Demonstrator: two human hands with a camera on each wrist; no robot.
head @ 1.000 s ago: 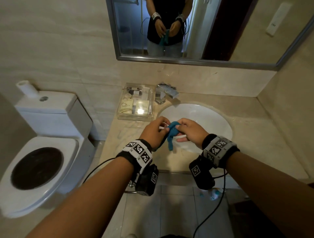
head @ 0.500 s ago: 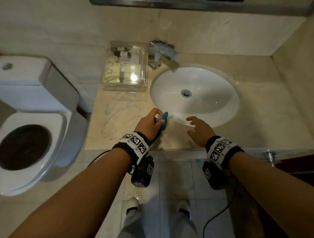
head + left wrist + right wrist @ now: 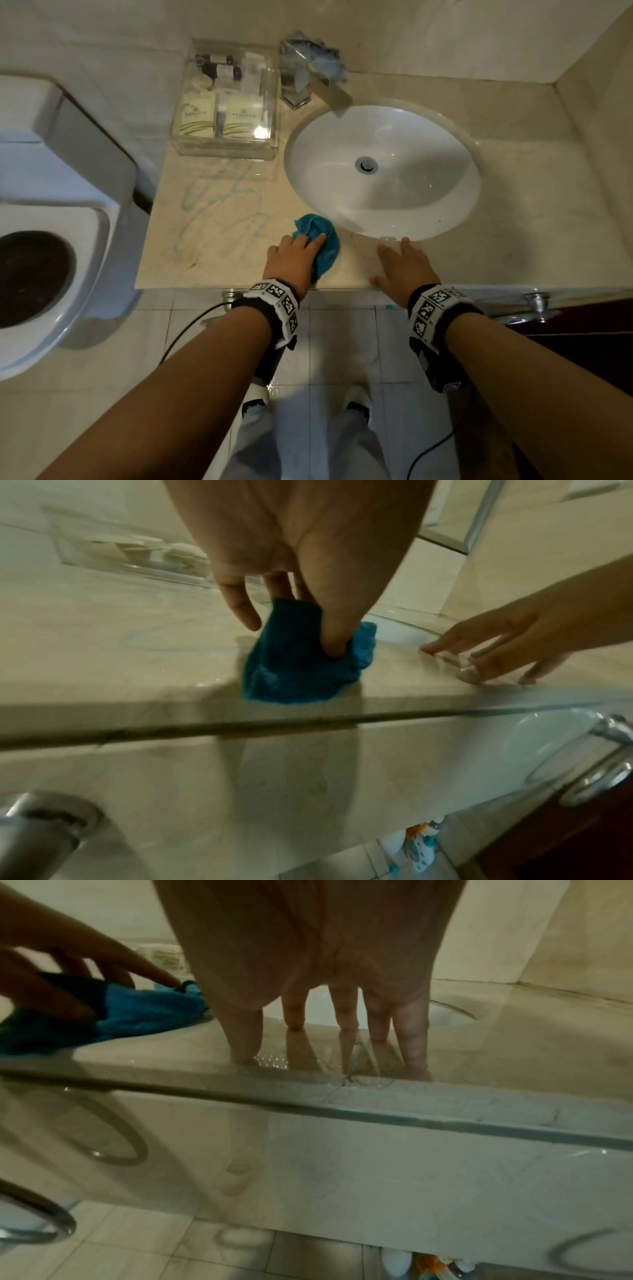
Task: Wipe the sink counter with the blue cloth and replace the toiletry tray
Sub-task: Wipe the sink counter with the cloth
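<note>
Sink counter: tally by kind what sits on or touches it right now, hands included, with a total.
Blue cloth: 1, on the counter's front edge under the left hand
Clear toiletry tray: 1, at the back left
Faucet: 1, behind the sink basin
Hands: 2, left hand pressing the cloth, right hand with its fingers spread on the counter
Total: 5

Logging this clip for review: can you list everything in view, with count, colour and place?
cloth: one, blue, bunched on the counter's front edge, left of the basin
tray: one, clear, back left of the counter, toiletries inside
counter: one, beige marble
basin: one, white, set in the counter
tap: one, chrome, behind the basin
toilet: one, white, left of the counter
left hand: presses the cloth
right hand: fingers spread on the counter
</note>
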